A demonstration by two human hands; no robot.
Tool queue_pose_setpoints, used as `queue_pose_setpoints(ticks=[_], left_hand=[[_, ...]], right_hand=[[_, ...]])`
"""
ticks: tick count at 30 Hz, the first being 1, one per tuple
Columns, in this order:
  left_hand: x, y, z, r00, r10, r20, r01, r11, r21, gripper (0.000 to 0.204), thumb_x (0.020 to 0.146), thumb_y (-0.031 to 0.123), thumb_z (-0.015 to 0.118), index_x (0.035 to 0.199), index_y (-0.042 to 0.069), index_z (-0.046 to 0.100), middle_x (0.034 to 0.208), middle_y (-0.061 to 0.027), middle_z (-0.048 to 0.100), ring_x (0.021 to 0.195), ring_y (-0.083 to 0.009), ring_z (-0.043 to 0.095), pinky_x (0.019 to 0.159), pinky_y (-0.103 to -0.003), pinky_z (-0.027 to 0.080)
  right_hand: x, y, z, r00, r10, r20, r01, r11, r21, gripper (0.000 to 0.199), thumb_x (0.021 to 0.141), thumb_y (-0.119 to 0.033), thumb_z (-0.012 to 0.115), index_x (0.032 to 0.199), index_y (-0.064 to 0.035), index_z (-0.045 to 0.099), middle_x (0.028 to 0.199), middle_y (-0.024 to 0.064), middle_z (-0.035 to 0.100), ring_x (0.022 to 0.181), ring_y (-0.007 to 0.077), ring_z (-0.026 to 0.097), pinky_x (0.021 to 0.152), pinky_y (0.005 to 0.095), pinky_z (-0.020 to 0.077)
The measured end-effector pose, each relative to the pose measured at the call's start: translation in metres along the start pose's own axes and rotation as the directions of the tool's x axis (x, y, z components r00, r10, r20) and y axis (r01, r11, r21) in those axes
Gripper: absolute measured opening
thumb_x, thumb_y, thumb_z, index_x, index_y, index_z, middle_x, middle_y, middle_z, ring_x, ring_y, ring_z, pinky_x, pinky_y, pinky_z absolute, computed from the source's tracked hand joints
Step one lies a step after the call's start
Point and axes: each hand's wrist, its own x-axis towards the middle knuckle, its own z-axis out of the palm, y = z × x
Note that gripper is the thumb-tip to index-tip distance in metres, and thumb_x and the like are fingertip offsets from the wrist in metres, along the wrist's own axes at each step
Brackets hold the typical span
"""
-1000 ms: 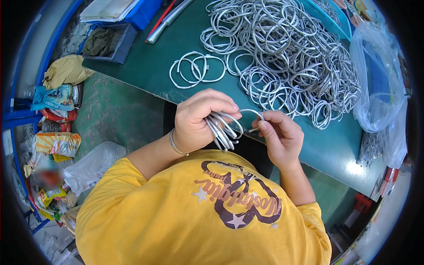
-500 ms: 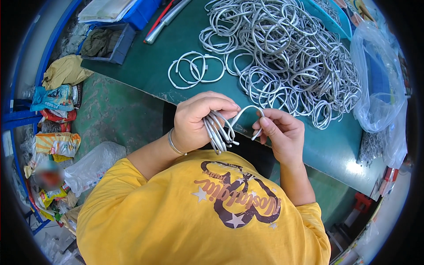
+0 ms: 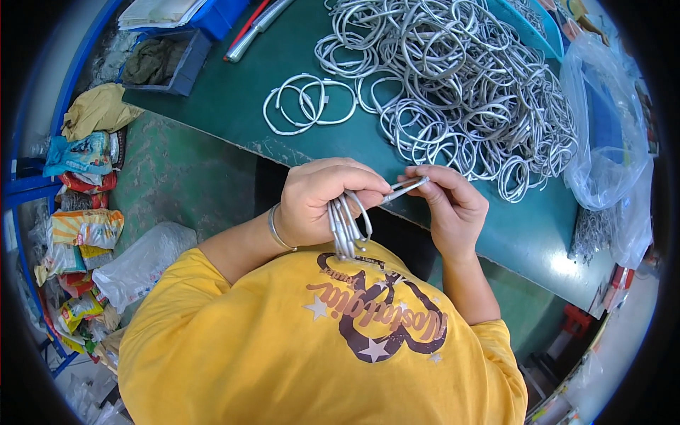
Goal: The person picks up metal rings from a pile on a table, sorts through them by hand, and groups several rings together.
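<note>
My left hand (image 3: 329,197) is closed round a bunch of thin grey-white cable rings (image 3: 346,225), whose loops hang below the fingers. One ring (image 3: 405,188) juts out to the right from the left thumb and fingertip. Its far end is pinched between the thumb and fingers of my right hand (image 3: 453,207). Both hands are just off the near edge of the green table, over my lap. On the table ahead lie a few overlapping loose rings (image 3: 285,129) and a large tangled heap of similar rings (image 3: 453,78).
A clear plastic bag (image 3: 602,142) hangs at the table's right side, by a turquoise tray (image 3: 542,32). At the far left are a grey bin (image 3: 185,74) with dark cloth and a blue box (image 3: 223,21). Several bags and packets (image 3: 86,227) lie on the floor at left.
The ring between my hands has swung from an upright arch to lying nearly flat. My right hand has shifted slightly, its fingertips now nearer the ring's end.
</note>
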Motion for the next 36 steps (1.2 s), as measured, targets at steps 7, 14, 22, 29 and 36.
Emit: queue_pose_setpoints(ticks=[7,14,22,29,36], left_hand=[[0.002,-0.002,0.000,0.988,-0.132,0.077,0.131,0.991,0.021,0.022,0.075,0.004,0.075,0.094,-0.003,0.065,0.079,-0.0125,0.068,0.067,-0.0167,0.067,0.060,-0.022,0.051],[0.000,0.001,0.007,0.907,-0.419,0.034,0.420,0.899,-0.122,0.012,0.088,0.010,0.064,0.093,0.000,0.066,0.065,-0.0021,0.064,0.053,-0.0045,0.057,0.047,-0.018,0.043],[0.011,0.010,0.000,0.580,-0.757,0.300,0.763,0.376,-0.527,0.021,0.091,0.016,0.060,0.099,-0.003,0.064,0.065,-0.0035,0.061,0.049,-0.0037,0.051,0.044,-0.017,0.038],[0.020,0.014,0.000,0.420,-0.832,0.361,0.819,0.177,-0.545,0.025,0.089,0.021,0.061,0.096,-0.003,0.063,0.059,-0.0011,0.051,0.044,-0.0049,0.044,0.040,-0.016,0.032],[0.013,0.008,0.006,0.365,-0.768,0.527,0.801,-0.029,-0.597,0.025,0.090,0.020,0.060,0.095,-0.004,0.063,0.058,0.0003,0.048,0.044,-0.0046,0.042,0.039,-0.018,0.029]], right_hand=[[-0.003,0.000,0.000,0.999,-0.005,-0.037,0.006,0.999,0.044,0.014,0.088,0.006,0.056,0.102,0.0067,0.059,0.094,0.0142,0.067,0.083,0.0169,0.065,0.075,0.0258,0.0528],[-0.008,-0.011,0.003,0.976,0.206,0.071,-0.218,0.917,0.333,0.019,0.093,-0.001,0.052,0.110,0.0069,0.054,0.084,0.0116,0.064,0.075,0.0169,0.064,0.073,0.0300,0.0545],[-0.003,-0.021,0.002,0.923,0.371,0.098,-0.378,0.832,0.407,0.022,0.093,-0.004,0.051,0.113,0.0058,0.053,0.087,0.0103,0.062,0.074,0.0166,0.063,0.072,0.0294,0.0546],[0.004,-0.016,0.008,0.926,-0.372,0.071,0.366,0.830,-0.421,0.026,0.074,0.007,0.070,0.099,0.0007,0.064,0.103,0.0131,0.057,0.079,0.0163,0.061,0.064,0.0242,0.0515],[0.012,-0.019,0.002,0.878,-0.460,0.128,0.450,0.708,-0.543,0.018,0.076,0.008,0.068,0.093,0.0024,0.064,0.085,0.0125,0.063,0.080,0.0198,0.064,0.064,0.0250,0.0517]])
